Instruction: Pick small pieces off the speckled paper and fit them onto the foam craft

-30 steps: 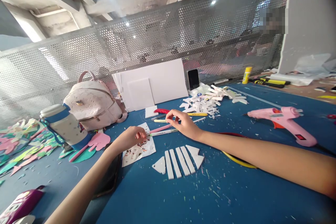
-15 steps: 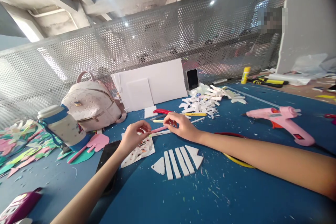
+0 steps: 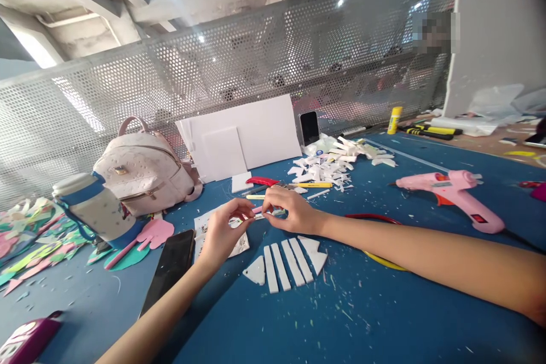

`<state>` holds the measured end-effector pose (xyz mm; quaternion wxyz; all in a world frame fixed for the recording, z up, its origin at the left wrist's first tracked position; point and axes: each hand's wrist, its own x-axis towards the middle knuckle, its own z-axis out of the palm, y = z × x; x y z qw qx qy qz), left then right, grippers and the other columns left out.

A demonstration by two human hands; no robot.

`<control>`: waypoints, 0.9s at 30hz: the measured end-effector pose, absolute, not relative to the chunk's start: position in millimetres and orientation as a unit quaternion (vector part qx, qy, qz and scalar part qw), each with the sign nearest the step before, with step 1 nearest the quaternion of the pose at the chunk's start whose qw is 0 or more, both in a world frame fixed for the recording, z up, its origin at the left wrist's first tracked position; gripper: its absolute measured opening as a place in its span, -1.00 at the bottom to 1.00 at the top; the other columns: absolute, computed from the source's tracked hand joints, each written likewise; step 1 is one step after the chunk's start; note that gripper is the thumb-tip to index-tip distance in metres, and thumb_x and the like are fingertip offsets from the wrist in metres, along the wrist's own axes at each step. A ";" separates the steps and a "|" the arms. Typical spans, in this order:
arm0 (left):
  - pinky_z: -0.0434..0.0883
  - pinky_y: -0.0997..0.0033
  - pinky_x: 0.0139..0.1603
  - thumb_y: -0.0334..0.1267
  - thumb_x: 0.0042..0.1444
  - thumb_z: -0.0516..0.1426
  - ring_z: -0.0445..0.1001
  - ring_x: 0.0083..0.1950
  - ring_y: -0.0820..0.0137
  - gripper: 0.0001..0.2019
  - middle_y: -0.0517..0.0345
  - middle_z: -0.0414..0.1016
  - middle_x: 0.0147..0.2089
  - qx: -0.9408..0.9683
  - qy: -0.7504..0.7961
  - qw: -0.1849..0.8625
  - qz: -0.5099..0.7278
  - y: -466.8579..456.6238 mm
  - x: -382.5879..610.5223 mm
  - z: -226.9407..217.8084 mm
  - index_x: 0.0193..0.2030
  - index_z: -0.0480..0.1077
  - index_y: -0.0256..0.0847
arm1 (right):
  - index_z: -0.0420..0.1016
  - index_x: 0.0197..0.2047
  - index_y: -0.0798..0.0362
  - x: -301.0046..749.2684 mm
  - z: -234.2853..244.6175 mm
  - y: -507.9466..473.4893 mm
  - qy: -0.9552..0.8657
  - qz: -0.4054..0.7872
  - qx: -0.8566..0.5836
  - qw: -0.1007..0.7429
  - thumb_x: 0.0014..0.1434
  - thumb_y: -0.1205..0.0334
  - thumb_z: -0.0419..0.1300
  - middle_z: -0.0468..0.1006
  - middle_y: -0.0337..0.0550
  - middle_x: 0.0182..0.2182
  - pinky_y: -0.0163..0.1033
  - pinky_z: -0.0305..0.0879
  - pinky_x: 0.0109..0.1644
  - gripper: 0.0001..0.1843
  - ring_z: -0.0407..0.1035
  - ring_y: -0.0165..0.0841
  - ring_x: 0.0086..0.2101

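Note:
My left hand (image 3: 226, 228) and my right hand (image 3: 292, 211) meet over the middle of the table, fingertips pinched and almost touching. Whatever sits between the fingertips is too small to make out. Just behind them shows a short length of a pink stick (image 3: 257, 210), partly covered by the fingers. In front of my hands lie white foam pieces in a fish shape: a rounded triangle (image 3: 255, 271) with a small hole, several narrow strips (image 3: 280, 266), and a notched tail piece (image 3: 313, 254). Under my left hand is a speckled white sheet (image 3: 241, 245).
A black phone (image 3: 170, 264) lies left of the sheet. Red-handled pliers (image 3: 262, 181), a yellow cutter (image 3: 315, 185) and white scraps (image 3: 324, 168) are behind my hands. At right rests a pink glue gun (image 3: 456, 193). A bottle (image 3: 96, 210) and backpack (image 3: 145, 170) stand left.
My left hand has moved right and closer to my right hand, narrowing the gap between the fingertips. More of the black phone shows. The foam pieces keep their layout.

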<state>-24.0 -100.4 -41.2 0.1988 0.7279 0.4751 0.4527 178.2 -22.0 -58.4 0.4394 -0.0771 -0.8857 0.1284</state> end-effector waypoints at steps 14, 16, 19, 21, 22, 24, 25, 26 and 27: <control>0.55 0.30 -0.07 -0.25 -0.01 0.29 0.58 -0.21 0.35 -0.72 0.11 0.56 -0.30 0.625 0.468 0.344 0.521 -97.6 -16.7 -49.5 -0.16 0.38 -0.21 | 0.34 -0.29 0.00 179.1 -55.7 -27.0 -0.887 0.129 -0.062 0.440 0.21 0.35 0.11 0.37 -0.20 -0.39 -0.20 0.29 -0.23 -0.94 0.28 -0.33 -0.34; 0.55 0.30 -0.06 -0.25 0.00 0.29 0.59 -0.20 0.35 -0.72 0.11 0.56 -0.30 0.625 0.466 0.348 0.521 -97.2 -17.3 -50.2 -0.15 0.38 -0.21 | 0.34 -0.29 0.00 179.2 -55.6 -27.0 -0.887 0.130 -0.062 0.438 0.20 0.35 0.11 0.37 -0.20 -0.39 -0.19 0.29 -0.24 -0.95 0.28 -0.33 -0.34; 0.54 0.30 -0.05 -0.26 0.00 0.29 0.58 -0.21 0.36 -0.73 0.11 0.57 -0.30 0.625 0.461 0.355 0.520 -96.7 -18.0 -51.0 -0.15 0.38 -0.21 | 0.34 -0.29 0.00 179.1 -54.7 -27.6 -0.887 0.132 -0.062 0.438 0.20 0.35 0.10 0.38 -0.20 -0.39 -0.20 0.29 -0.24 -0.94 0.28 -0.34 -0.34; 0.54 0.31 -0.05 -0.27 0.00 0.29 0.58 -0.21 0.37 -0.72 0.11 0.57 -0.30 0.624 0.459 0.359 0.521 -96.5 -18.3 -51.6 -0.15 0.38 -0.21 | 0.34 -0.30 0.00 178.9 -54.1 -28.0 -0.887 0.133 -0.061 0.439 0.20 0.35 0.10 0.37 -0.20 -0.40 -0.20 0.29 -0.24 -0.94 0.27 -0.34 -0.34; 0.54 0.32 -0.05 -0.27 0.00 0.29 0.58 -0.22 0.37 -0.72 0.12 0.57 -0.31 0.624 0.458 0.360 0.521 -96.3 -18.3 -51.8 -0.15 0.38 -0.21 | 0.34 -0.30 0.00 178.8 -53.9 -28.1 -0.887 0.132 -0.060 0.439 0.20 0.35 0.11 0.37 -0.20 -0.40 -0.20 0.29 -0.24 -0.94 0.27 -0.34 -0.34; 0.54 0.33 -0.05 -0.28 0.00 0.29 0.58 -0.22 0.38 -0.72 0.13 0.57 -0.31 0.623 0.456 0.363 0.523 -96.2 -18.1 -52.1 -0.15 0.38 -0.21 | 0.34 -0.30 0.01 178.5 -54.1 -28.0 -0.886 0.131 -0.059 0.440 0.19 0.36 0.11 0.37 -0.21 -0.40 -0.20 0.29 -0.25 -0.94 0.27 -0.34 -0.35; 0.53 0.34 -0.06 -0.29 0.00 0.29 0.57 -0.22 0.39 -0.72 0.13 0.57 -0.31 0.622 0.454 0.365 0.523 -96.2 -17.9 -52.1 -0.15 0.38 -0.21 | 0.34 -0.30 0.01 178.4 -54.4 -27.8 -0.886 0.131 -0.058 0.440 0.19 0.36 0.11 0.36 -0.21 -0.40 -0.20 0.28 -0.25 -0.94 0.27 -0.34 -0.34; 0.53 0.36 -0.06 -0.29 0.00 0.29 0.57 -0.22 0.40 -0.73 0.13 0.57 -0.31 0.621 0.452 0.366 0.525 -96.3 -17.7 -52.0 -0.15 0.39 -0.22 | 0.34 -0.30 0.01 178.3 -54.8 -27.5 -0.886 0.132 -0.058 0.441 0.19 0.36 0.11 0.36 -0.21 -0.40 -0.20 0.28 -0.24 -0.94 0.27 -0.34 -0.34; 0.53 0.37 -0.06 -0.29 0.00 0.30 0.57 -0.22 0.41 -0.73 0.13 0.57 -0.31 0.620 0.451 0.368 0.525 -96.3 -17.6 -51.8 -0.15 0.39 -0.22 | 0.34 -0.30 0.01 178.3 -55.3 -27.1 -0.886 0.132 -0.059 0.441 0.19 0.37 0.11 0.36 -0.21 -0.40 -0.21 0.28 -0.24 -0.94 0.27 -0.34 -0.34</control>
